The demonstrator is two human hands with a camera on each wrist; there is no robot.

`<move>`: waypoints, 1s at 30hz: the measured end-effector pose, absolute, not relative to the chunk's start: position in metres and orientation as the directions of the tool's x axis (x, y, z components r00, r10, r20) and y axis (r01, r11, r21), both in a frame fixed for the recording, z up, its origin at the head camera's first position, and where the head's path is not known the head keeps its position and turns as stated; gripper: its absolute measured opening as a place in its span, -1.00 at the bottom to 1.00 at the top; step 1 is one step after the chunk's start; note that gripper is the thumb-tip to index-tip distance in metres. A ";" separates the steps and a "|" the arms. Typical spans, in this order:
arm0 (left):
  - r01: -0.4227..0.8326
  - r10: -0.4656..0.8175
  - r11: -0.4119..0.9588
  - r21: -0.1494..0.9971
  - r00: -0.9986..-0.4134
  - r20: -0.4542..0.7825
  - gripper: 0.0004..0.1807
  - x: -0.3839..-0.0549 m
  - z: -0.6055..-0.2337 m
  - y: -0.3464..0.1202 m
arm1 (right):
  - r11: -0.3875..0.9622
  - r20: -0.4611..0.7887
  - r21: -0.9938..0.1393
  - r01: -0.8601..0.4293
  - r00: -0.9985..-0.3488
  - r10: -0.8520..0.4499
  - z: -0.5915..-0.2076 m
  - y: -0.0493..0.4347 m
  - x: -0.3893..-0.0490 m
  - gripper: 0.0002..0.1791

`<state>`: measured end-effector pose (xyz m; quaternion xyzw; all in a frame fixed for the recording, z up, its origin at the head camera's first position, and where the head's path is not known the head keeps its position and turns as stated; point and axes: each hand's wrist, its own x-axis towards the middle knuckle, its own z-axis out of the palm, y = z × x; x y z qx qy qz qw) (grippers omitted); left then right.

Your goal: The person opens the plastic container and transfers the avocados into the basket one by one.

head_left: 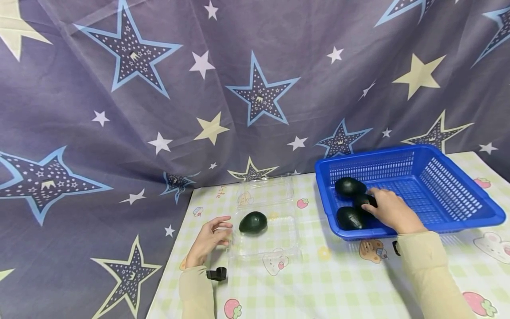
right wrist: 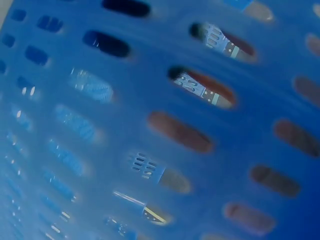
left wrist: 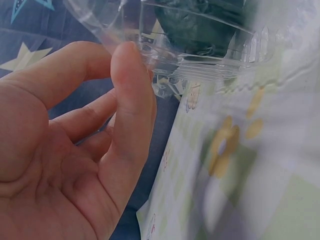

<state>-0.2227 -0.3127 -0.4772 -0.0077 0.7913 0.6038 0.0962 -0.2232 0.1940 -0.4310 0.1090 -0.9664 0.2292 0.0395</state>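
Observation:
A dark green avocado (head_left: 253, 223) lies in the left part of a clear plastic clamshell box (head_left: 279, 235), whose lid (head_left: 264, 191) is folded back behind it. Beside the box's left edge is my left hand (head_left: 211, 237), its fingers loosely bent, fingertips right at the clear rim in the left wrist view. Inside the blue basket (head_left: 458, 227), my right hand (head_left: 392, 210) grips an avocado (head_left: 363, 201) between thumb and fingers. Two more avocados, one behind (head_left: 349, 187) and one in front (head_left: 349, 218), lie close against it. Slotted basket wall (right wrist: 135, 100) fills the right wrist view, with skin showing through some slots.
A green-and-white checked cloth (head_left: 295, 288) with printed strawberries and animals covers the table. Behind it hangs a purple-grey curtain (head_left: 199, 97) patterned with stars. The basket's raised wall stands between the box and the avocados inside.

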 end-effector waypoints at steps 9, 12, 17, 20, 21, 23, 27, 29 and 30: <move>-0.116 0.104 0.278 0.953 -0.983 -0.150 -0.41 -0.222 -0.478 -0.313 | 0.870 0.101 -0.442 -0.220 -0.975 -0.196 -0.429 0.193 -0.222 -0.54; -0.123 0.099 0.279 0.952 -0.983 -0.156 -0.42 -0.222 -0.477 -0.313 | 0.868 0.120 -0.440 -0.231 -0.973 -0.198 -0.426 0.189 -0.221 -0.53; -0.124 0.108 0.285 0.950 -0.981 -0.161 -0.41 -0.221 -0.477 -0.312 | 0.866 0.157 -0.438 -0.241 -0.969 -0.191 -0.420 0.181 -0.218 -0.53; -0.123 0.110 0.285 0.951 -0.981 -0.160 -0.40 -0.221 -0.477 -0.312 | 0.863 0.181 -0.441 -0.247 -0.966 -0.184 -0.417 0.176 -0.216 -0.53; -0.123 0.109 0.283 0.951 -0.981 -0.160 -0.40 -0.221 -0.476 -0.312 | 0.860 0.190 -0.444 -0.250 -0.965 -0.183 -0.416 0.173 -0.215 -0.54; -0.121 0.109 0.281 0.952 -0.982 -0.157 -0.39 -0.221 -0.476 -0.312 | 0.855 0.211 -0.447 -0.261 -0.960 -0.182 -0.414 0.168 -0.214 -0.54; -0.122 0.106 0.280 0.952 -0.982 -0.157 -0.39 -0.221 -0.475 -0.311 | 0.850 0.242 -0.446 -0.280 -0.952 -0.186 -0.410 0.156 -0.212 -0.55; -0.122 0.106 0.281 0.952 -0.982 -0.157 -0.39 -0.220 -0.475 -0.310 | 0.848 0.255 -0.442 -0.294 -0.947 -0.196 -0.409 0.149 -0.212 -0.56; -0.123 0.105 0.283 0.951 -0.982 -0.158 -0.39 -0.220 -0.474 -0.310 | 0.846 0.260 -0.440 -0.301 -0.945 -0.201 -0.408 0.146 -0.212 -0.56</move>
